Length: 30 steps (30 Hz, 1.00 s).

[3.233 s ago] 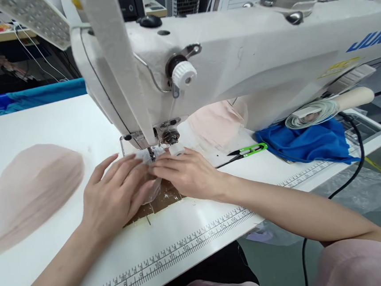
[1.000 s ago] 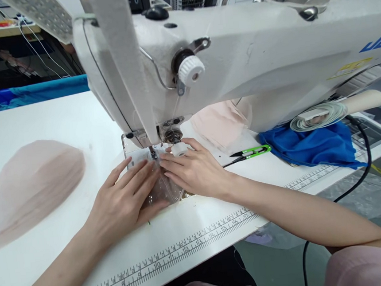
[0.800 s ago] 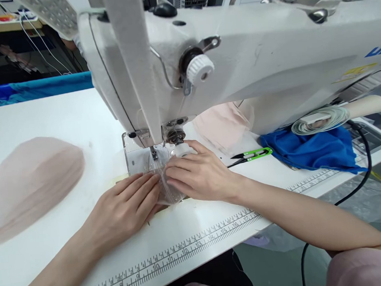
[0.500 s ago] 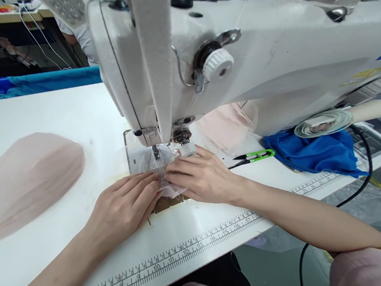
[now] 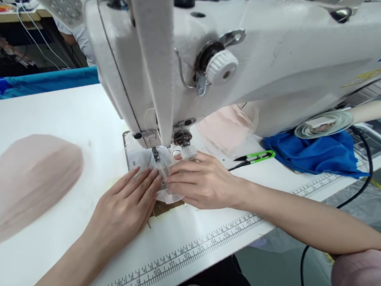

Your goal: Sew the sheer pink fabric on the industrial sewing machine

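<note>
The left hand has been drawn back from the needle; sheer fabric is pressed flat by it and the right hand, grips apart.

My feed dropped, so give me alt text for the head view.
The left hand and right hand press a small sheer fabric piece flat at the needle of a white sewing machine. Pink mesh lies left; green snips and blue cloth lie right.

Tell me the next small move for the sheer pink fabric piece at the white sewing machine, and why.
Probably feed the sheer pink fabric piece a little further under the presser foot: the left hand and right hand both lie flat on it, fingertips almost meeting just before the foot.
</note>
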Each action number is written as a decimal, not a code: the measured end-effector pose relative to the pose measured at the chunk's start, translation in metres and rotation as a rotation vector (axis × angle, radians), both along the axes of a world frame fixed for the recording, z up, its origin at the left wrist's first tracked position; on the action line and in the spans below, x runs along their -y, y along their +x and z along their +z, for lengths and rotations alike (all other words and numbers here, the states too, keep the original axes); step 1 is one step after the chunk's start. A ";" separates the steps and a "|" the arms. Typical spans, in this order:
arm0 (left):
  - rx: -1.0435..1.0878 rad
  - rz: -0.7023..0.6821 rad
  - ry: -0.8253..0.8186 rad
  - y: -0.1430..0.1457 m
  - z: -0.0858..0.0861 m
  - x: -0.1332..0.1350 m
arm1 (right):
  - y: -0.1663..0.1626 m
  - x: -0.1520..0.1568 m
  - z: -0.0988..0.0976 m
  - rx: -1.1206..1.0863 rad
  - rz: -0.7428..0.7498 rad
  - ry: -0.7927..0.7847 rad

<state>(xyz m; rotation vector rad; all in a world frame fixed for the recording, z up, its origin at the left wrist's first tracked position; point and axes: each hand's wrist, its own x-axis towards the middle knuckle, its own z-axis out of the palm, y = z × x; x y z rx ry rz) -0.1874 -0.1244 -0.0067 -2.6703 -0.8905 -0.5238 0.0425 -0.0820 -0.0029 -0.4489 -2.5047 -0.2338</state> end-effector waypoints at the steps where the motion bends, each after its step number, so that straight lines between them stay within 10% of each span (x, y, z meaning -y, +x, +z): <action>1: -0.005 -0.002 0.001 0.000 0.000 0.000 | 0.000 0.000 0.000 -0.003 -0.004 -0.001; 30: 0.005 -0.003 0.005 0.000 0.003 -0.008 | -0.003 -0.006 -0.004 -0.037 -0.048 -0.001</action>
